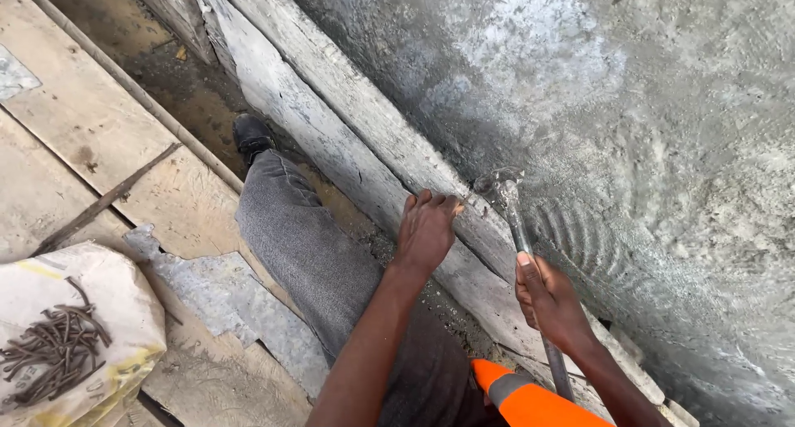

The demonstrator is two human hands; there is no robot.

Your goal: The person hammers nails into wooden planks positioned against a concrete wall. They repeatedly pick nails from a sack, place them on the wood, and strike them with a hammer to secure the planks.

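At the near left a pale sack (99,311) lay on the ground with a heap of dark, rusty nails (54,344) spread on top of it. Beyond it, plywood sheets (83,120) covered the floor, crossed by a thin dark rod (103,202), and a torn piece of grey sheet metal (219,299) lay just right of the sack. The person's leg in grey trousers (306,245) stretched toward the far side, ending in a black shoe (251,135) set on the dirt strip beside the boards.

A weathered wooden plank (331,120) ran from the far left toward the near right, leaning along the foot of a rough grey concrete wall (646,129). The left hand (426,228) rested on the plank's upper edge, fingers curled over it and the fingertips (435,202) pinched together close by the hammer head; whether they held a nail could not be made out. Just right of it, the right hand (548,299) was wrapped tightly round the handle of a steel hammer (515,216), whose head sat against the plank's top edge where it met the wall. An orange sleeve with a grey band (522,398) showed at the near edge.
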